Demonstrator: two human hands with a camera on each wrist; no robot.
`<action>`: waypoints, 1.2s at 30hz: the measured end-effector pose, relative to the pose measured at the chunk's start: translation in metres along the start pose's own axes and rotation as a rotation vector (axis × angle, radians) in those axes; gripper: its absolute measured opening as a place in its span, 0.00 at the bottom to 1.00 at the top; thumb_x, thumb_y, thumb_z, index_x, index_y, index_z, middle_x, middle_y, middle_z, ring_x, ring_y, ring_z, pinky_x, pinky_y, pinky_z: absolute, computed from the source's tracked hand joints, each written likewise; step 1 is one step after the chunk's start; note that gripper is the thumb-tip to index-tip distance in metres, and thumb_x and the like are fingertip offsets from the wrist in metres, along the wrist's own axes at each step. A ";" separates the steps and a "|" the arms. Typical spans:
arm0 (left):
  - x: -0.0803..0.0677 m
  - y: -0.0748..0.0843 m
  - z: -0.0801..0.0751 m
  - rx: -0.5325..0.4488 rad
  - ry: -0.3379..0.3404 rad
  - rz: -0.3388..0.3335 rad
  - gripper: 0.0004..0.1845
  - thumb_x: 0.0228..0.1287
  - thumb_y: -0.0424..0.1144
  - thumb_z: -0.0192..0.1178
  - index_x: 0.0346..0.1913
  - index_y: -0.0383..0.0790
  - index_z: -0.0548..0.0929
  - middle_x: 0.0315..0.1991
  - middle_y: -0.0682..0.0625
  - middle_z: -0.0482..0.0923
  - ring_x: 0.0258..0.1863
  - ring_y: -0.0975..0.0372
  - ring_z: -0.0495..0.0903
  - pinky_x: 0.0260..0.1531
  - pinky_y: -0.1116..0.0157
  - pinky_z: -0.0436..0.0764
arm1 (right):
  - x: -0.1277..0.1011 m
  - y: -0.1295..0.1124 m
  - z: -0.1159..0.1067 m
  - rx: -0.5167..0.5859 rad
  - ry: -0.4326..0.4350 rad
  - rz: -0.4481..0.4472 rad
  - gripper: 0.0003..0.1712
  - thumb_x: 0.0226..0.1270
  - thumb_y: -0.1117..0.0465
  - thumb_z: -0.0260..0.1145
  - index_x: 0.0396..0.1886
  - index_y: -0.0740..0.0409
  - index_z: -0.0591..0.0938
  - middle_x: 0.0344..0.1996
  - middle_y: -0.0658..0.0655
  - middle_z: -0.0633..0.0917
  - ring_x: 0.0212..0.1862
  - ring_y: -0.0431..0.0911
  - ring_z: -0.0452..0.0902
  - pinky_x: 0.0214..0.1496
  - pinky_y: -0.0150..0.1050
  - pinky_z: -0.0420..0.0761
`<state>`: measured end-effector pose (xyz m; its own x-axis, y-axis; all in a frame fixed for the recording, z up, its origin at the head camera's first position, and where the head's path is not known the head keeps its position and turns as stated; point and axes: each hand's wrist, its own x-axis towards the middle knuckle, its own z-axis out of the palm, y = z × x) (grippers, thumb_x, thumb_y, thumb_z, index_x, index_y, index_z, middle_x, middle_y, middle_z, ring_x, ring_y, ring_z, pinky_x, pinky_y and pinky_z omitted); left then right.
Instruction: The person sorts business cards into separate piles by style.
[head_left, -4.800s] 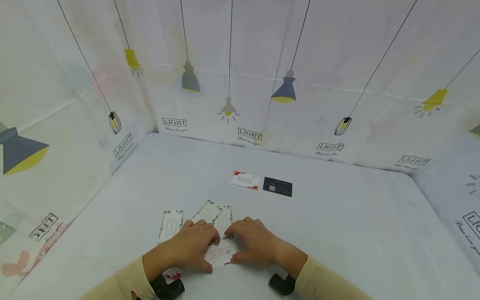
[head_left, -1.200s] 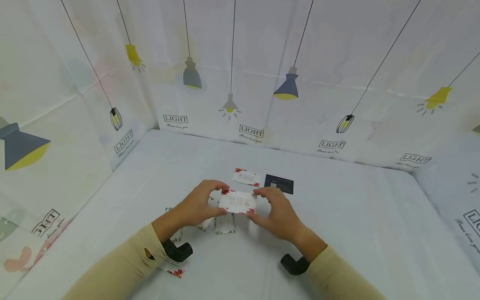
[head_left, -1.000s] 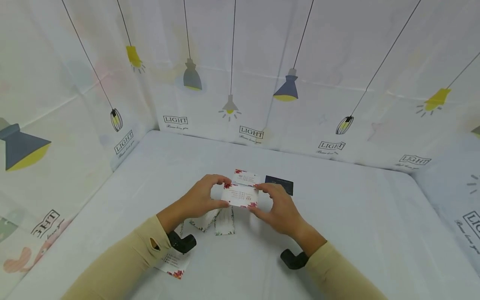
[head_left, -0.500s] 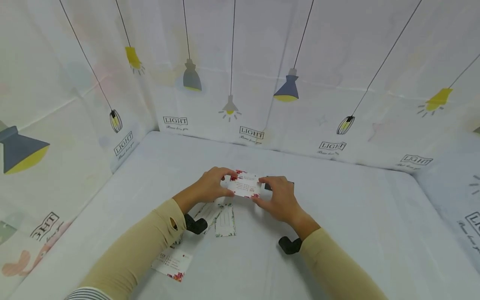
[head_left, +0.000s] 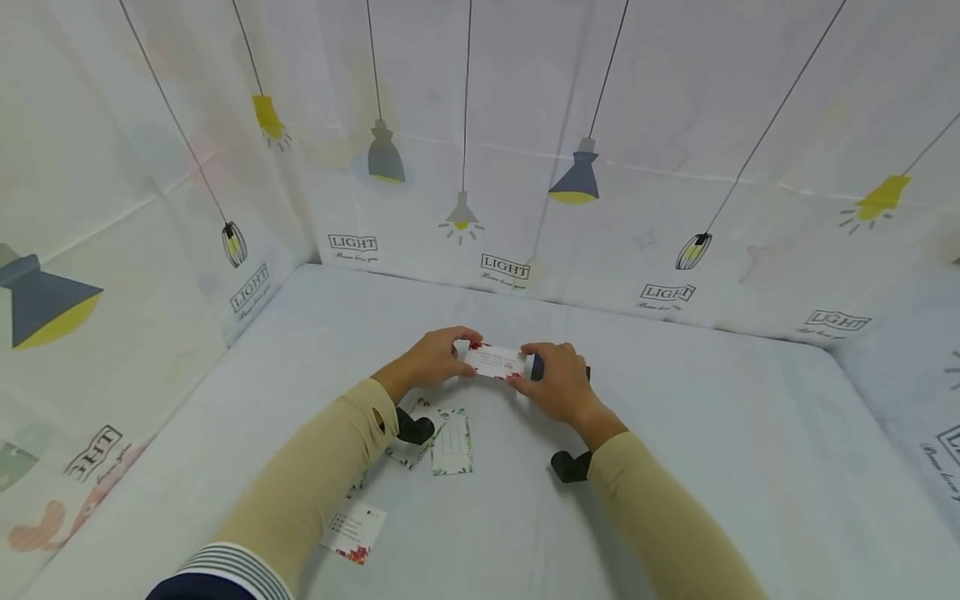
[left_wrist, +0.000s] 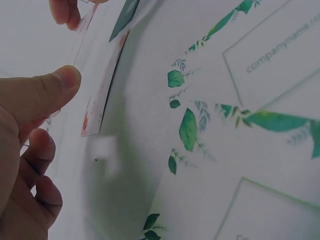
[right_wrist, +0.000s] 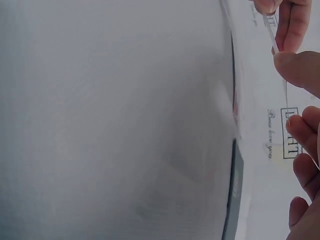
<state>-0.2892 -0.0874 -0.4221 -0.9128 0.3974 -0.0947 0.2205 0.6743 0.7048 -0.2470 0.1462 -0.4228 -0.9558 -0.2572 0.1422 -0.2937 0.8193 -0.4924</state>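
Head view: a white card [head_left: 493, 362] — red floral corners, small print between — is raised over the white table [head_left: 675, 433], its opposite ends pinched by left hand [head_left: 433, 358] and right hand [head_left: 561, 383].

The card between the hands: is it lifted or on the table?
Lifted: the left hand and right hand pinch the card, above the table in the right wrist view.

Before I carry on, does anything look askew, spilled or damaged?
One leaf-bordered business card overlaps a tilted neighbour, so that pair looks askew. The left sleeve has a slit near its cuff; torn or intended, I cannot tell. Nothing looks spilled, and the held red-flowered business card shows no obvious damage.
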 end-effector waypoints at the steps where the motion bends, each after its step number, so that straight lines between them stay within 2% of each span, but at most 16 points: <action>1: 0.003 -0.001 0.001 -0.003 -0.005 0.001 0.31 0.61 0.39 0.72 0.67 0.49 0.75 0.48 0.51 0.78 0.40 0.57 0.73 0.34 0.64 0.73 | 0.001 0.002 0.001 -0.006 -0.006 0.010 0.34 0.62 0.47 0.73 0.63 0.60 0.79 0.59 0.61 0.80 0.58 0.59 0.67 0.61 0.58 0.64; 4: 0.010 -0.004 0.005 -0.012 -0.007 0.007 0.31 0.61 0.39 0.72 0.67 0.48 0.76 0.52 0.51 0.78 0.41 0.57 0.73 0.36 0.63 0.73 | 0.003 0.006 0.002 -0.014 -0.021 0.029 0.34 0.62 0.47 0.73 0.63 0.60 0.79 0.60 0.61 0.80 0.58 0.58 0.67 0.60 0.56 0.65; 12: 0.020 -0.008 0.008 -0.033 -0.001 -0.002 0.30 0.62 0.39 0.71 0.67 0.49 0.76 0.55 0.49 0.77 0.43 0.56 0.73 0.44 0.59 0.73 | 0.012 0.013 0.005 -0.031 -0.037 0.042 0.33 0.64 0.48 0.72 0.63 0.60 0.78 0.59 0.61 0.80 0.59 0.59 0.67 0.60 0.56 0.64; 20: 0.026 -0.006 0.005 0.000 -0.036 -0.014 0.30 0.64 0.38 0.69 0.69 0.47 0.74 0.66 0.45 0.72 0.56 0.53 0.74 0.61 0.53 0.69 | 0.025 0.015 0.004 -0.074 -0.083 0.074 0.31 0.64 0.46 0.71 0.63 0.56 0.79 0.60 0.62 0.79 0.62 0.60 0.65 0.63 0.59 0.63; 27: 0.030 -0.008 0.006 0.031 -0.060 -0.033 0.30 0.65 0.38 0.68 0.69 0.47 0.73 0.70 0.43 0.68 0.71 0.50 0.64 0.68 0.52 0.61 | 0.026 0.014 0.006 -0.088 -0.091 0.081 0.30 0.65 0.47 0.71 0.62 0.57 0.80 0.60 0.61 0.79 0.62 0.59 0.66 0.62 0.58 0.63; 36: 0.033 -0.010 0.009 0.088 -0.073 -0.027 0.29 0.67 0.38 0.66 0.70 0.46 0.72 0.73 0.45 0.65 0.74 0.52 0.59 0.70 0.53 0.57 | 0.027 0.013 0.008 -0.114 -0.103 0.077 0.30 0.66 0.47 0.70 0.63 0.57 0.79 0.60 0.62 0.79 0.61 0.60 0.66 0.62 0.59 0.63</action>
<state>-0.3183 -0.0755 -0.4391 -0.8918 0.4207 -0.1662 0.2285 0.7361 0.6372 -0.2768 0.1460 -0.4325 -0.9713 -0.2375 0.0165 -0.2243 0.8900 -0.3970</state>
